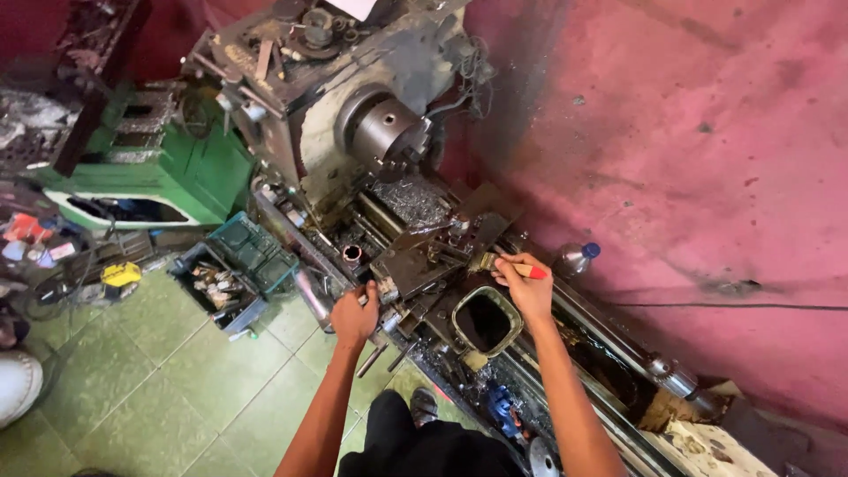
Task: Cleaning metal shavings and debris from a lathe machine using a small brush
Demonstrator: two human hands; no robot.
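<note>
I look down on a greasy metal lathe [353,106] set against a pink wall. My right hand [526,287] holds a small paintbrush [508,265] with a wooden and red handle, its bristles on the dark carriage [415,261]. My left hand [355,315] grips a handwheel or lever at the lathe's front side. The round steel chuck [389,132] sits beyond the carriage. A rectangular metal tin [485,320] with dark liquid rests on the bed just below my right hand.
A plastic bottle with a blue cap [579,258] stands by the wall. Teal and dark crates of tools [238,265] sit on the green tiled floor. A green machine base [168,172] is at left. Another person's white shoe [18,384] shows at far left.
</note>
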